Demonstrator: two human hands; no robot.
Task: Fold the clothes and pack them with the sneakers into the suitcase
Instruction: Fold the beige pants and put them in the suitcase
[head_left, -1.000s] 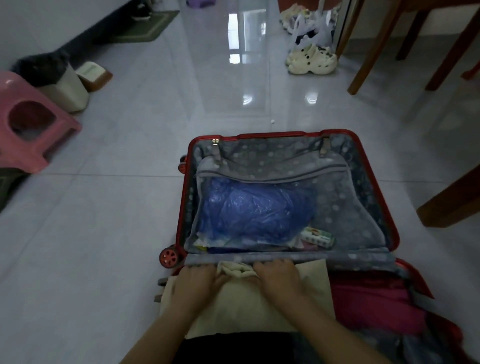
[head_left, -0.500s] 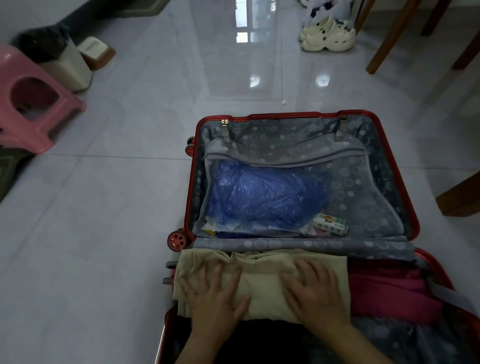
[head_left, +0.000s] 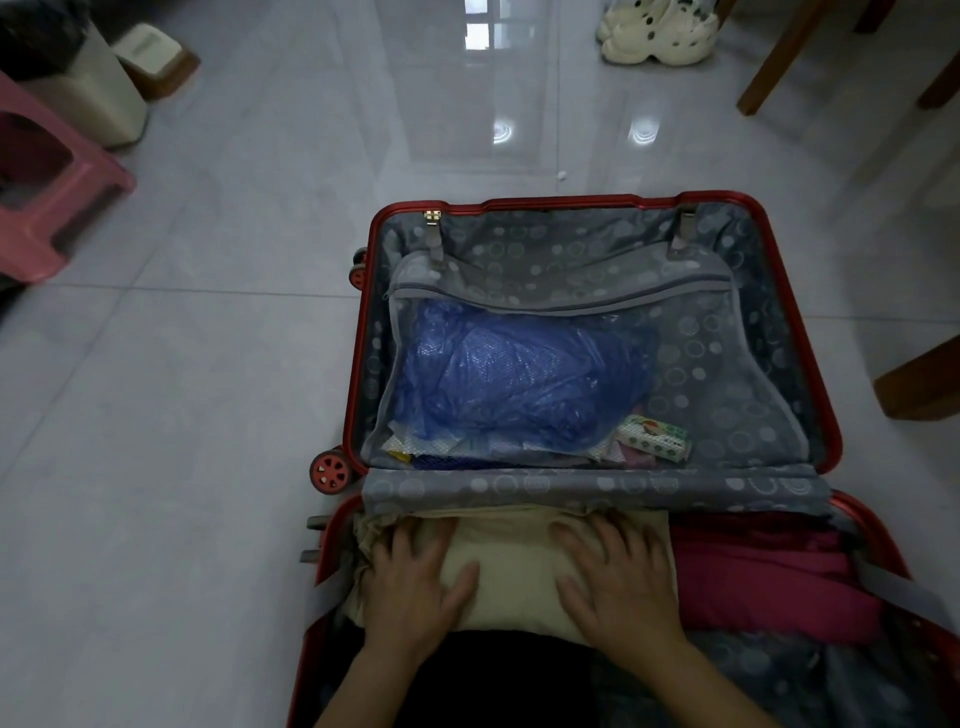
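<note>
Head view: left hand (head_left: 415, 592), right hand (head_left: 621, 587) flat, fingers (head_left: 410, 543) spread, on folded beige cloth garment (head_left: 511, 561) in red hard-shell suitcase (head_left: 359, 364); rim (head_left: 328, 545) just left, magenta clothing (head_left: 753, 577) just right, glossy tile floor (head_left: 182, 415) beyond.

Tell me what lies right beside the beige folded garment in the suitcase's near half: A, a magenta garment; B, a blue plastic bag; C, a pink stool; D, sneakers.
A: the magenta garment lies against the right edge of the beige garment inside the suitcase.
</note>
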